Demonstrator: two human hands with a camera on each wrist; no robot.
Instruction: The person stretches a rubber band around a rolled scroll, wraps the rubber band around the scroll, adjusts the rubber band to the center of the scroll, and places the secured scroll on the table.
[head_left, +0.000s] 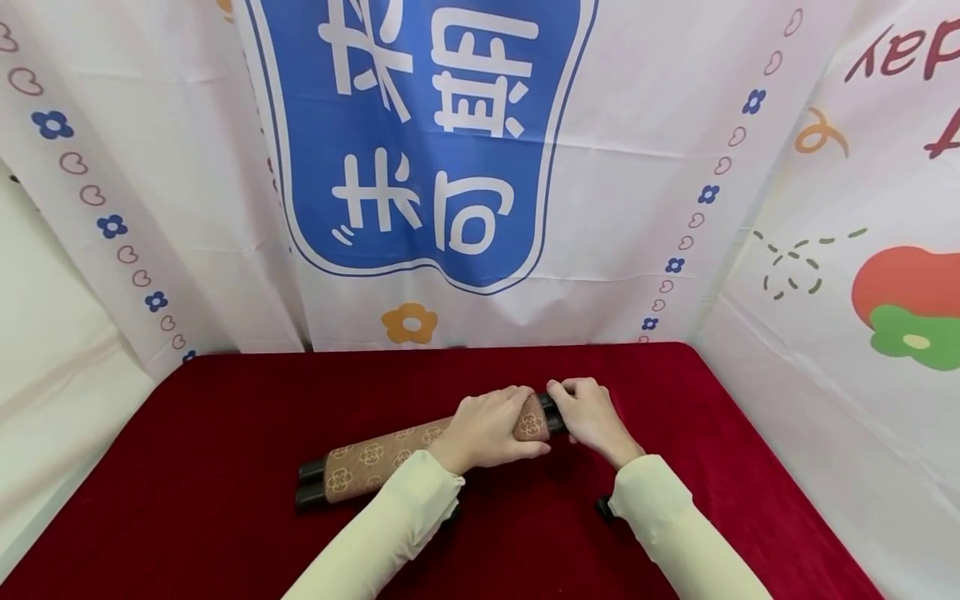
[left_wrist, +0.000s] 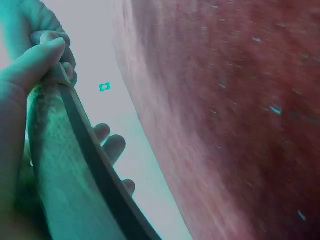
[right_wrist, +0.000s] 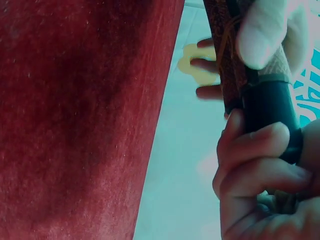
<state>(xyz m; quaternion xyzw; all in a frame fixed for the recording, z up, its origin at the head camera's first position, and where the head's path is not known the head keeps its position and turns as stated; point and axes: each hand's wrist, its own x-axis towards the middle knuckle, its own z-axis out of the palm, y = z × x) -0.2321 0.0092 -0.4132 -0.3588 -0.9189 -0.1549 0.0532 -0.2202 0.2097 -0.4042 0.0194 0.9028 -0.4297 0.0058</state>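
A brown scroll point(head_left: 367, 462) with a pale flower pattern lies slantwise over the red table in the head view. Two black rod ends point(head_left: 311, 487) stick out at its left. My left hand point(head_left: 491, 425) grips the scroll near its right end, thumb on the near side and fingers round the far side. My right hand point(head_left: 592, 419) holds the black rod ends at the right, close beside the left hand. In the right wrist view its fingers point(right_wrist: 255, 142) curl round a black rod end point(right_wrist: 267, 102). A thin orange cord crosses the patterned cover there.
Dark red velvety cloth point(head_left: 187, 467) covers the table. White printed curtains stand behind it and at both sides, with a large blue sign point(head_left: 412, 133) on the back one. Black wrist bands point(head_left: 606, 508) show at the cuffs.
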